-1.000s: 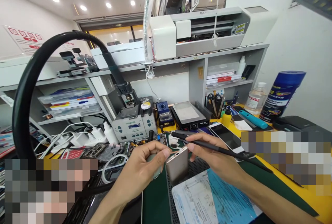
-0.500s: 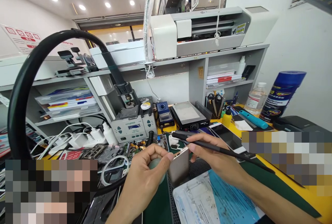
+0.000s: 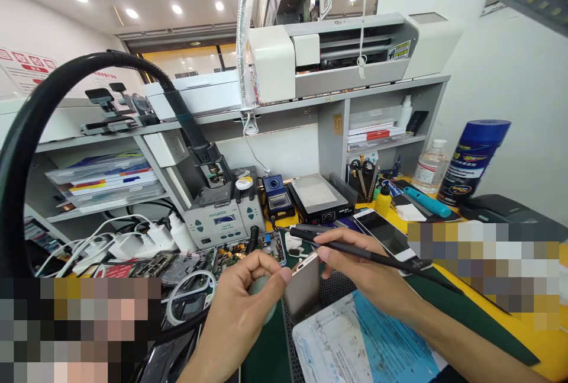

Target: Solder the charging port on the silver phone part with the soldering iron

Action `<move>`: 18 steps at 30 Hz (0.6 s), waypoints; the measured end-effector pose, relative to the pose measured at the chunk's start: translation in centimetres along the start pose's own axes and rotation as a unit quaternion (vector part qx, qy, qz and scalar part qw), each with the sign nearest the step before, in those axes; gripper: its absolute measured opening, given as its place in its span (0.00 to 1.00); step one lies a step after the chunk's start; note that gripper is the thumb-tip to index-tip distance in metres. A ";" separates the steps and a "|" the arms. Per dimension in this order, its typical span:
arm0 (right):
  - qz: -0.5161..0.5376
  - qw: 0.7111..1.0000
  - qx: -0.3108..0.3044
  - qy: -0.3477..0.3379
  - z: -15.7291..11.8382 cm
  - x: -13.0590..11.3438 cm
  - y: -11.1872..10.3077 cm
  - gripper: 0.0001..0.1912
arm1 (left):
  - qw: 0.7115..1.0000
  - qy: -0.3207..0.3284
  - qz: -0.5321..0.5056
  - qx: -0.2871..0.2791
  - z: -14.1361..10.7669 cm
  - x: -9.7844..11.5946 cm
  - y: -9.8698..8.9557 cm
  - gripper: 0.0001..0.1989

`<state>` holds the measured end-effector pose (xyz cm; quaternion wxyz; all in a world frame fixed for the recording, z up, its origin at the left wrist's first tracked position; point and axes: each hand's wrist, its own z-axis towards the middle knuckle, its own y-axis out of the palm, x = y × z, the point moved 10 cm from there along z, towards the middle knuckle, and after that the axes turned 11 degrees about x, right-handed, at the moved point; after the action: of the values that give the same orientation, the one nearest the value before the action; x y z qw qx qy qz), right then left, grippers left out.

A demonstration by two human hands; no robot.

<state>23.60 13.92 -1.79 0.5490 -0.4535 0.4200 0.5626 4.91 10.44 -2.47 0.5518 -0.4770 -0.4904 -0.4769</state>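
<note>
A gold-grey phone [image 3: 304, 291] stands tilted on edge, its end with the charging port and speaker holes facing up. My left hand [image 3: 244, 303] pinches its upper left corner between thumb and fingers. A pale green round thing [image 3: 270, 312] shows partly behind that hand. In my right hand [image 3: 355, 261] lies a slim black pen-shaped tool [image 3: 377, 254] with a cord-like tail, its front end pointing left above the phone. My right fingertips also touch the phone's right corner. Beneath is a blue and white packet [image 3: 368, 335] on a black perforated mat.
Behind the hands are a grey hot-air station [image 3: 222, 223], a small blue soldering station [image 3: 278, 198] and a flat heating plate [image 3: 319, 196]. A white-framed phone [image 3: 386, 235] lies right. Circuit boards and cables crowd the left; a blue spray can [image 3: 474, 161] stands far right.
The view has shifted slightly, so the scene sits a little further left. Both hands keep their hold, and the phone's port end shows a bit more clearly.
</note>
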 end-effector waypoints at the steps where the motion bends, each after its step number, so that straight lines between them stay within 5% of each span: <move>1: 0.001 1.000 0.000 0.000 0.0 0.0 0.0 0.12 | 1.000 -0.002 -0.005 0.001 0.0 -0.1 0.0 0.19; 18: 0.007 1.000 -0.002 -0.003 0.1 0.0 0.1 0.11 | 1.000 -0.010 -0.008 -0.008 0.8 -0.7 0.4 0.19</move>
<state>23.53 14.06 -1.74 0.5452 -0.4500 0.4205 0.5687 5.14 11.27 -3.14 0.5388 -0.4824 -0.4959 -0.4806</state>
